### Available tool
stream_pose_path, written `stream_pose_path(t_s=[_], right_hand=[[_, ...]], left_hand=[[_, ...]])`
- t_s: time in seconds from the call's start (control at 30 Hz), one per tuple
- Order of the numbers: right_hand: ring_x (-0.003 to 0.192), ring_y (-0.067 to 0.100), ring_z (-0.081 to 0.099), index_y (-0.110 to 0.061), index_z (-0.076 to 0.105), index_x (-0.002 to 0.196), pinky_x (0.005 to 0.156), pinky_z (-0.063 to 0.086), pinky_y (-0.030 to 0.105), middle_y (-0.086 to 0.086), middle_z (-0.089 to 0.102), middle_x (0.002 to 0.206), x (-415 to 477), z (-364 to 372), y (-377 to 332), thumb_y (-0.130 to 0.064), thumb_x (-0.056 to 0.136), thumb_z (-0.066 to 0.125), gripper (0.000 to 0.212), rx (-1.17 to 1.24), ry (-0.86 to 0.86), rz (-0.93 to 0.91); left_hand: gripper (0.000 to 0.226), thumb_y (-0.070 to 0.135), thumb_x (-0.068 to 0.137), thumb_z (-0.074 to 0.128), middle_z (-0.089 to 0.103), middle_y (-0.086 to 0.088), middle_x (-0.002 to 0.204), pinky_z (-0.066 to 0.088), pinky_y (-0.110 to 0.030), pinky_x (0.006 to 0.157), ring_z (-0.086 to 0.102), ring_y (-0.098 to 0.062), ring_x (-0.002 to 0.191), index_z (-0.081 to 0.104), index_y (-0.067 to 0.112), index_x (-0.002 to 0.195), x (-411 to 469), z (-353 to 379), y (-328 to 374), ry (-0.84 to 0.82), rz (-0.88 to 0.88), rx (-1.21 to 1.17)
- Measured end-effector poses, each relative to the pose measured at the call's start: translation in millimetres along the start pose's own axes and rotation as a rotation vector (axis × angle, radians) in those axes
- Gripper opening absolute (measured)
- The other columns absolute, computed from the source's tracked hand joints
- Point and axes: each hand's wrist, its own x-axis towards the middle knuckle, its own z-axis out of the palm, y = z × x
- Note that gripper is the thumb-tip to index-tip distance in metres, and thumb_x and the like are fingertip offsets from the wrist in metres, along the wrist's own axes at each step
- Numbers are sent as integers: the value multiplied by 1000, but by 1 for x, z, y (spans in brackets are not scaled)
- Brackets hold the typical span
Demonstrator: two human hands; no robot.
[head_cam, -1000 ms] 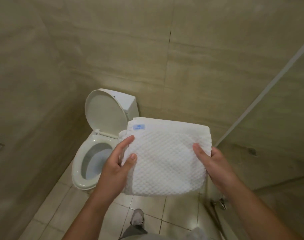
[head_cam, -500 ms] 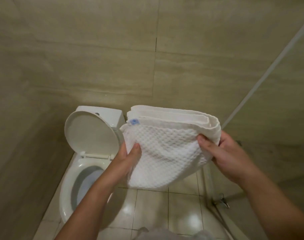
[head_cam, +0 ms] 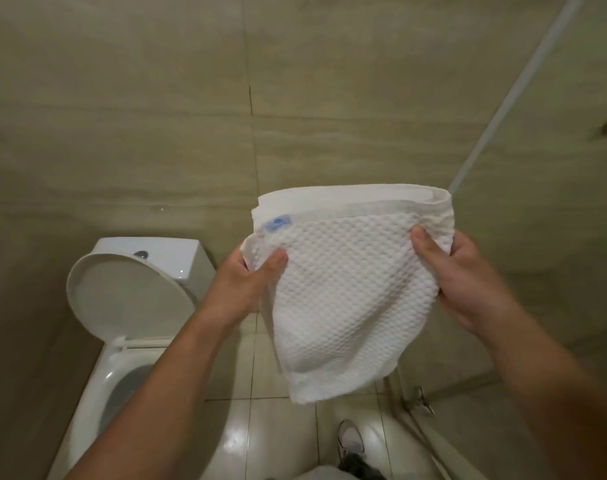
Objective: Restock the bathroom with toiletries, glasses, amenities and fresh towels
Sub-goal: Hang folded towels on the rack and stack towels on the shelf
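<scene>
A folded white towel [head_cam: 343,292] with a waffle texture and a small blue label near its top left corner hangs in front of me at chest height. My left hand [head_cam: 246,282] pinches its left edge, thumb on the front. Its right edge is gripped by my right hand [head_cam: 464,271], thumb on top and fingers behind. The towel's lower half sags down between my hands, and its folded layers show along the top.
A white toilet [head_cam: 128,341] with its lid raised stands at the lower left against the beige tiled wall. A glass shower partition [head_cam: 523,84] runs along the right, with a metal bracket [head_cam: 421,400] at its foot. My shoe [head_cam: 350,441] rests on the glossy floor tiles.
Both hands have lifted the towel higher and shifted their grip toward its upper corners; its lower part now droops. The view has tilted, so the toilet sits lower left.
</scene>
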Motion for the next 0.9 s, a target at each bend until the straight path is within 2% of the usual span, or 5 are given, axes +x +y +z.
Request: stream_pose_path(t_s=[0.1,0.43,0.57,0.7,0.9], right_hand=[[101,18,77,-21,74,111,94,59,45,-1,80,108,17,-24,0,-53,80,74,45,-35,114,-34],[73,3,75,-15,75,93,57,56,18,-13,79,78,82,-81,-44,-47,89,73,33,-179,197,-242],[85,20,77,-23,76,86,73,63,40,-4,80,83,110,-92,-89,-60,77,73,39,-221,239,-397],[88,33,75,-42,77,85,77,63,50,3,79,85,133,-100,-138,-56,84,77,14,-202,272,-576],[59,-7,60,-34,75,86,60,49,14,-20,71,67,149,-109,-210,-41,90,77,9,-155,326,-782]], left_hand=[[23,25,97,70,80,7,104,56,-16,75,74,-4,92,71,21,120,9,21,18,33,109,85],[17,15,97,70,77,10,91,56,-20,69,69,-2,81,74,31,104,55,68,93,71,384,247],[10,17,96,72,77,-6,94,54,-27,70,65,-7,80,74,18,106,77,77,143,124,513,285],[11,17,96,72,76,-5,95,51,-24,68,63,-4,76,74,20,106,92,85,200,164,642,360],[17,20,95,72,72,23,84,44,-10,62,62,8,72,68,36,93,99,95,289,222,840,540]])
